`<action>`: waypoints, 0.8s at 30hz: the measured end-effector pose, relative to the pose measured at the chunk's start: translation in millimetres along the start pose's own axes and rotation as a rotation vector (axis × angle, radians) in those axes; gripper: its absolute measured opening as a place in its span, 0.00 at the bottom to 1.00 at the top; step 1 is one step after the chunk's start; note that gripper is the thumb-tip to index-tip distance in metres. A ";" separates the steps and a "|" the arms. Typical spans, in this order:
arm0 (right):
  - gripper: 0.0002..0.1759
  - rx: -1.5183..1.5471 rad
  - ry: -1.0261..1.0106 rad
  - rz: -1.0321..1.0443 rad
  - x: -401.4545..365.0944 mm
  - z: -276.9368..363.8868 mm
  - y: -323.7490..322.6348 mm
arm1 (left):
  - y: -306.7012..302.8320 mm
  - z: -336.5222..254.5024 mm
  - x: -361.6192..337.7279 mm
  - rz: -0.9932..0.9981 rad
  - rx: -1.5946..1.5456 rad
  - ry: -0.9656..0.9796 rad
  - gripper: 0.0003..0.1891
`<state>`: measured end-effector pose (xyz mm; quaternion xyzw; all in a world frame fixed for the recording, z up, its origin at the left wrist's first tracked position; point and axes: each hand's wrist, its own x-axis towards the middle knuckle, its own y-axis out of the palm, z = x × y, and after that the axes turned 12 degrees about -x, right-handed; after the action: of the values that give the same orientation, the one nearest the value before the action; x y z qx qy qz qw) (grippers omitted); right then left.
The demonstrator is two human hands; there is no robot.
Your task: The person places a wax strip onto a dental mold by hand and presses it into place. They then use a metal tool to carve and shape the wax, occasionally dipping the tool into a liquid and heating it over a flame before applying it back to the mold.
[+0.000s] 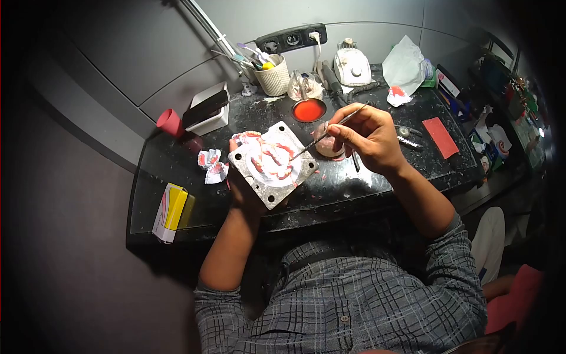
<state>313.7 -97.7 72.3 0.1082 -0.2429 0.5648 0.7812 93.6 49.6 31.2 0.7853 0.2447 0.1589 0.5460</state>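
My left hand point(240, 192) is wrapped under a square metal denture flask point(272, 193) with holes at its corners and holds it up, tilted. White plaster point(270, 160) fills the flask, with pink-red wax ridges on it. Most of the left fingers are hidden beneath. My right hand point(377, 138) pinches a thin dark wax carver point(321, 138). Its tip reaches the right side of the plaster and wax. Behind the flask, a row of teeth on pink wax point(250, 135) partly shows. A round pinkish bowl point(328, 147) stands below the right hand.
A ladle of red wax point(309, 110) lies at the back, near a tool cup point(272, 76) and a white device point(352, 66). Plaster models point(212, 165) lie left, above a yellow-white box point(170, 212). A red wax sheet point(440, 137) is at right. A person in red point(522, 307) sits nearby.
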 end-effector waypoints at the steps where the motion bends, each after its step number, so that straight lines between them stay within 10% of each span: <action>1: 0.06 0.002 0.001 0.000 -0.2 0.2 0.9 | -4.4 -1.3 1.4 -0.002 0.001 0.000 0.49; 7: 0.06 0.013 0.026 0.021 -2.3 -0.1 4.0 | -15.1 -0.3 8.0 -0.072 0.148 0.158 0.46; 9: 0.06 0.014 0.028 0.016 -2.4 -0.3 4.7 | -11.0 -3.7 3.3 0.085 0.130 0.075 0.29; 24: 0.05 -0.008 -0.007 -0.017 -2.0 -1.6 -2.5 | -29.4 -7.9 9.5 0.109 0.279 0.091 0.45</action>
<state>316.0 -99.5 70.2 0.1093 -0.2471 0.5568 0.7855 91.3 69.3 6.3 0.8576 0.2459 0.1883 0.4106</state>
